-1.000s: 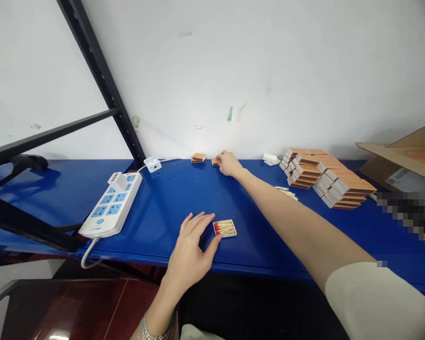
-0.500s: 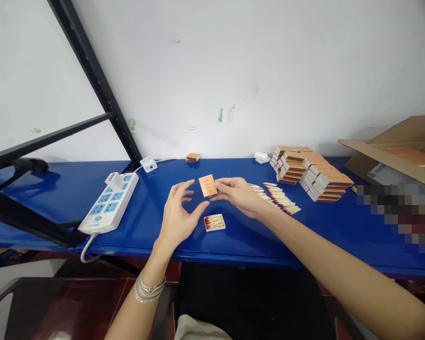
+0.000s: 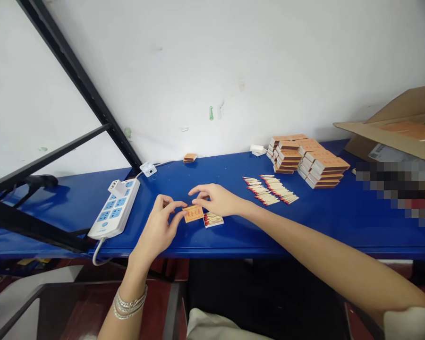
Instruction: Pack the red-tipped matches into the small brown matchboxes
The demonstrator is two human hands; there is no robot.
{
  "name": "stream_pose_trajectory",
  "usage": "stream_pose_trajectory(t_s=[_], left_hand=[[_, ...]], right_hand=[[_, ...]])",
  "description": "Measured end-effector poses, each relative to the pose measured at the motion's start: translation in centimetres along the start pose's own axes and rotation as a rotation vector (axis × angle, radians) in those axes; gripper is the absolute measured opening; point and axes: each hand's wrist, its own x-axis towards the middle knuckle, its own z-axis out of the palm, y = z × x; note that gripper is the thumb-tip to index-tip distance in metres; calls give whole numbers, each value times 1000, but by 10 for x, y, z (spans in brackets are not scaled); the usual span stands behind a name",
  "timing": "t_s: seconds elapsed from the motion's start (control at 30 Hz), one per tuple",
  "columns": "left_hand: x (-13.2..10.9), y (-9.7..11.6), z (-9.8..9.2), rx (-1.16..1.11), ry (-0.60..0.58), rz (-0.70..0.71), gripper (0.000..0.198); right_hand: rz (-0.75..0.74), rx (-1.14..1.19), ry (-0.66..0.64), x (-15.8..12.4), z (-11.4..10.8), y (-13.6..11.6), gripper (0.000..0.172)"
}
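My left hand (image 3: pixel 163 222) pinches the left end of an orange matchbox sleeve (image 3: pixel 193 215) with red print. Over the sleeve's upper right side hovers my right hand (image 3: pixel 212 198), its thumb and index finger apart. Whether its thumb still touches the sleeve is hard to see. Just right of the sleeve, a white matchbox tray (image 3: pixel 213 221) full of red-tipped matches lies on the blue table (image 3: pixel 233 241). The sleeve and my right hand partly cover this tray.
Loose matches (image 3: pixel 269 190) lie in rows to the right. Behind them are stacked matchboxes (image 3: pixel 322 165), white trays (image 3: pixel 258 150) and a cardboard box (image 3: pixel 361 148). A power strip (image 3: pixel 115 208) is at left. Two sleeves (image 3: pixel 190 157) sit by the wall.
The sleeve has passed from my right hand to my left, moving down and left beside the filled tray. My right hand's fingers have spread, and the view has shifted slightly.
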Motion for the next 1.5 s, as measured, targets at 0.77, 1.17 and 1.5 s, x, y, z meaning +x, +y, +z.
stream_pose_trajectory(t_s=[0.77, 1.17, 1.5], left_hand=[[-25, -5, 22, -39, -75, -3, 29], [-27, 1, 32, -74, -46, -70, 30], [-29, 2, 33, -74, -43, -84, 31]], right_hand=[[-242, -238, 22, -45, -4, 38, 36], [-299, -305, 88, -55, 9, 30, 29], [-329, -293, 79, -57, 12, 36, 28]])
